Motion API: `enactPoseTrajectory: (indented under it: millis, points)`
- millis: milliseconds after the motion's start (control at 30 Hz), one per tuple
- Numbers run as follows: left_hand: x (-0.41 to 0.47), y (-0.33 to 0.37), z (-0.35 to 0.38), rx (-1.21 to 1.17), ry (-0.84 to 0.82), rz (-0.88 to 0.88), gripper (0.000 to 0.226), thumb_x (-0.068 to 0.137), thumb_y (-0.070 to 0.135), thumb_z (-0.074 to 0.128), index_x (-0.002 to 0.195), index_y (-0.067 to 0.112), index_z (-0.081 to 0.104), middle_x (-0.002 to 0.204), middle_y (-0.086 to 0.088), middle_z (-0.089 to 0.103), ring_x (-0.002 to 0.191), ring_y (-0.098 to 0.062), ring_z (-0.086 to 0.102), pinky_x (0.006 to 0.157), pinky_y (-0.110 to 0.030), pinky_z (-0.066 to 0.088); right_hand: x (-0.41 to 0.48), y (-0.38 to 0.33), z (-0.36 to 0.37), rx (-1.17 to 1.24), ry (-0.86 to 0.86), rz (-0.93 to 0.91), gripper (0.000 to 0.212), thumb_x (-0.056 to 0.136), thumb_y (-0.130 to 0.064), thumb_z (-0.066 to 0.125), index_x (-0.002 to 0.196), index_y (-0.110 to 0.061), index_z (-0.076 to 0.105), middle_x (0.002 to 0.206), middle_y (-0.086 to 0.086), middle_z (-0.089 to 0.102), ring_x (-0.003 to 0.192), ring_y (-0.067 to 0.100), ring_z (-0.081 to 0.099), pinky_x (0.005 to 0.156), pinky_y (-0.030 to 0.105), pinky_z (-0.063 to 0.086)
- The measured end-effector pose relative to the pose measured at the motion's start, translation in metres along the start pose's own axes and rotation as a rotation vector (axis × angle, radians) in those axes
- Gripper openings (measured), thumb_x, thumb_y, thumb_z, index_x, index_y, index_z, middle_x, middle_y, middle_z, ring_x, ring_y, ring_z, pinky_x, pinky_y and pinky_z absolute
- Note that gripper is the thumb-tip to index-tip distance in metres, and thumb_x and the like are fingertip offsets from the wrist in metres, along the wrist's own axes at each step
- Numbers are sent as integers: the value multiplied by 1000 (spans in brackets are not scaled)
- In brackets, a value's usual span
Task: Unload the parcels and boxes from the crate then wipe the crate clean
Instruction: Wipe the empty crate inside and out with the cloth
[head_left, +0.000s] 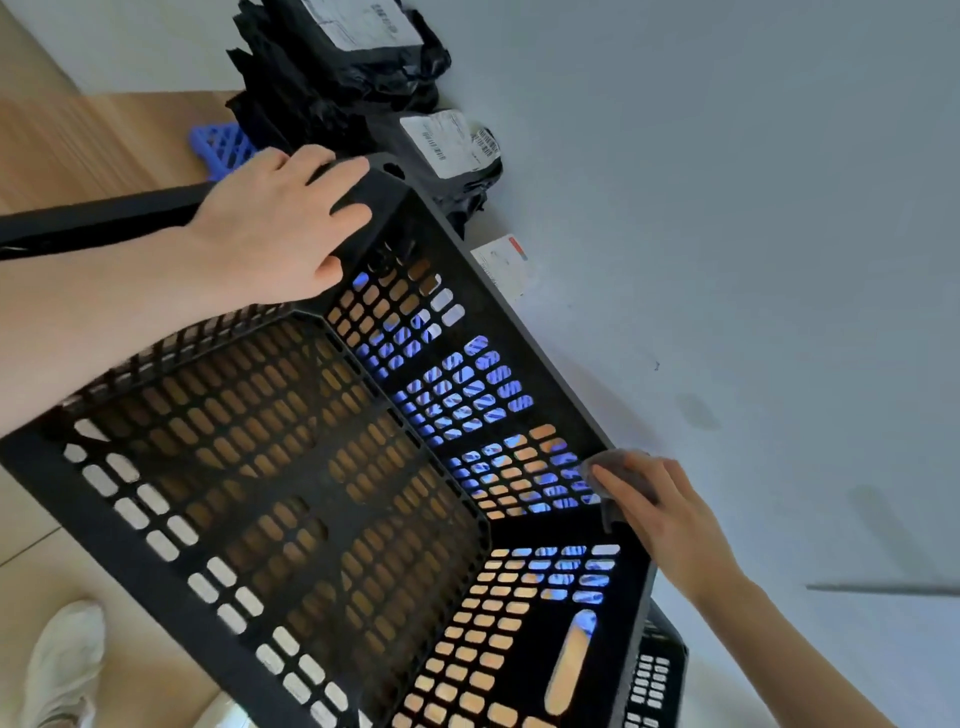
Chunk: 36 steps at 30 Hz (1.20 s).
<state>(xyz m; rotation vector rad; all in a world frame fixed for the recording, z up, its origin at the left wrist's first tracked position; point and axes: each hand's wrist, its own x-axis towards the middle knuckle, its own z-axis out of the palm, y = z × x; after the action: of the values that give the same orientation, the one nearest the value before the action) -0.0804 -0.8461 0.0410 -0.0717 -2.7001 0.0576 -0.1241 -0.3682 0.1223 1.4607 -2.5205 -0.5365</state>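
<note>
Wooden surface (78, 145) — left hand (275, 218) grips crate (130, 525), right hand (670, 519) clutches cloth (618, 462).

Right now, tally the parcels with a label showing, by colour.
Black: 2, the top parcel and the lower parcel
White: 1, the flat parcel behind the crate rim
Total: 3

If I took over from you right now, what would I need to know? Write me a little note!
Left hand grips the far corner of the black crate's rim, holding it tilted.
Right hand holds a grey cloth against the crate's right rim.
Done: the crate has nothing in it; black parcels are piled by the wall.
Left: finish wiping the crate.
</note>
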Motion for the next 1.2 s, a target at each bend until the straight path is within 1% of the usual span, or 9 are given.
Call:
enactPoseTrajectory:
  millis: [67, 167, 300, 467, 767, 900, 1000, 1067, 1200]
  points:
    - [0, -1, 0, 5, -3, 0, 50, 77, 20, 69, 120, -3, 59, 144, -30, 40, 122, -48, 44, 77, -55, 46, -2, -3, -4, 12, 29, -4, 58, 67, -5, 86, 121, -6, 66, 123, 15, 59, 104, 29, 54, 74, 37, 57]
    - [0, 0, 1, 21, -12, 2, 49, 78, 21, 67, 121, -2, 59, 145, -29, 40, 122, -47, 44, 77, -53, 45, 19, -20, -4, 77, 182, 51, 53, 72, -4, 82, 122, -6, 65, 122, 11, 56, 105, 28, 54, 75, 38, 56]
    - [1, 0, -1, 63, -18, -13, 47, 83, 25, 61, 124, 3, 58, 148, -25, 38, 124, -45, 42, 79, -50, 45, 85, -59, 3, 139, 395, 28, 32, 90, -8, 61, 121, -4, 67, 120, 10, 51, 101, 30, 53, 81, 40, 52]
    - [3, 3, -5, 99, -52, -27, 46, 88, 30, 54, 128, 9, 53, 154, -20, 29, 130, -40, 38, 86, -46, 43, 178, -90, 21, 93, 472, 21, 36, 86, -4, 68, 122, -4, 65, 112, 18, 65, 99, 31, 56, 84, 44, 50]
    - [8, 4, -5, 137, -124, -41, 51, 96, 36, 48, 139, 11, 38, 162, -13, 11, 141, -34, 25, 90, -39, 40, 272, -115, 38, 77, 637, -6, 32, 85, 0, 68, 117, -2, 68, 111, 13, 67, 101, 24, 52, 86, 36, 42]
    - [8, 5, -7, 127, -149, -45, 50, 96, 32, 49, 139, 8, 38, 162, -14, 8, 141, -35, 24, 89, -40, 40, 305, -135, 55, 21, 585, -51, 28, 87, 1, 62, 114, -1, 68, 110, 12, 68, 98, 30, 63, 81, 36, 45]
    - [9, 6, -8, 104, -168, -52, 46, 97, 30, 50, 137, 9, 42, 163, -15, 8, 141, -37, 23, 89, -40, 39, 314, -146, 80, -10, 510, -142, 20, 89, 1, 57, 105, 1, 68, 102, 15, 68, 94, 33, 64, 71, 39, 48]
    - [10, 7, -8, 91, -172, -59, 47, 97, 29, 51, 138, 8, 42, 163, -15, 9, 142, -37, 23, 89, -40, 38, 316, -153, 100, 20, 490, -186, 16, 88, 3, 53, 93, 0, 67, 91, 17, 66, 86, 33, 62, 67, 39, 44]
    - [12, 8, -5, 51, -141, -74, 50, 94, 27, 57, 139, 8, 44, 162, -14, 13, 142, -36, 23, 91, -40, 38, 318, -176, 130, 60, 377, -298, 15, 59, 12, 64, 64, -3, 63, 60, 14, 58, 59, 32, 59, 57, 33, 48]
